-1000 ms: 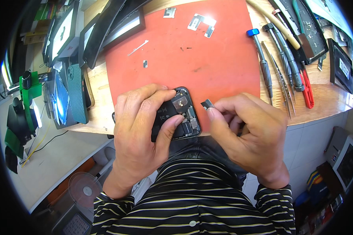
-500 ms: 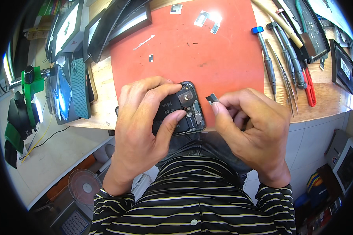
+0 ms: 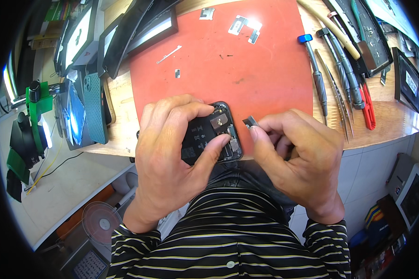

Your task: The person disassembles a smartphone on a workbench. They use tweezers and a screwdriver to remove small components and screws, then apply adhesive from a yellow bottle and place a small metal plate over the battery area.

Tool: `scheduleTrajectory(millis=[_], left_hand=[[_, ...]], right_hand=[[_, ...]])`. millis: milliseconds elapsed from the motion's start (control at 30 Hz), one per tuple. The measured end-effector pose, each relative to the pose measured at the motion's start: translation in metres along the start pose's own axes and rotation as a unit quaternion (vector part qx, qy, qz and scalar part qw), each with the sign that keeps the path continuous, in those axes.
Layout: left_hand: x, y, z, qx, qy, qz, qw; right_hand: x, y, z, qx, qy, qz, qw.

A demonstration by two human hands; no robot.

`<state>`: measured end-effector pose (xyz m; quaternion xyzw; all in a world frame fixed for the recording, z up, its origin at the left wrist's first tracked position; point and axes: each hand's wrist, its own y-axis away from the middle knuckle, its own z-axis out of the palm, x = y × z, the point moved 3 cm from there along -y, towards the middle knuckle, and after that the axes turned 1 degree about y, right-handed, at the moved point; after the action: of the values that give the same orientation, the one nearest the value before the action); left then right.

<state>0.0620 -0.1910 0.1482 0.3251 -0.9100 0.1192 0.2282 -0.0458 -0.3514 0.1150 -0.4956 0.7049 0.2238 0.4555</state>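
Observation:
An opened smartphone [image 3: 201,131] lies at the near edge of the red mat, its black battery and inner parts showing. My left hand [image 3: 165,144] grips it from the left, fingers at its far edge. The left thumb rests across the small parts at the phone's right end and hides some of them. Just right of the phone, my right hand [image 3: 302,151] pinches a small flat dark-and-silver piece [image 3: 250,122] between thumb and forefinger. That piece is apart from the phone; its exact kind is unclear.
Small metal plates [image 3: 245,29] and a thin strip [image 3: 169,54] lie on the red mat [image 3: 270,79]. To the right are screwdrivers [image 3: 317,79], tweezers [image 3: 333,83] and a red-handled tool [image 3: 368,104]. Phones and cases [image 3: 96,107] stand at left.
My left thumb has slid right and a little away from me over the phone's inner parts. My right hand, still pinching the small piece, has shifted slightly left.

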Motion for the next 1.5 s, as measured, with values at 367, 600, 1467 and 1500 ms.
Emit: scheduleTrajectory(millis=[367,600,1467,1500], left_hand=[[0.0005,0.0045,0.0021,0.009,-0.023,0.010,1.000],[-0.0001,0.0048,0.0020,0.009,-0.012,0.011,1.000],[-0.0030,0.0058,0.0041,0.016,-0.013,0.020,1.000],[-0.0027,0.0059,0.0043,0.017,-0.016,0.020,1.000]], right_hand=[[0.0013,0.0001,-0.0009,0.000,-0.007,-0.003,1.000],[0.0025,-0.0002,-0.0003,0.005,-0.010,-0.011,1.000],[0.0030,-0.0007,-0.0002,-0.003,-0.012,0.003,1.000],[0.0030,-0.0007,-0.0004,-0.005,-0.010,0.003,1.000]])
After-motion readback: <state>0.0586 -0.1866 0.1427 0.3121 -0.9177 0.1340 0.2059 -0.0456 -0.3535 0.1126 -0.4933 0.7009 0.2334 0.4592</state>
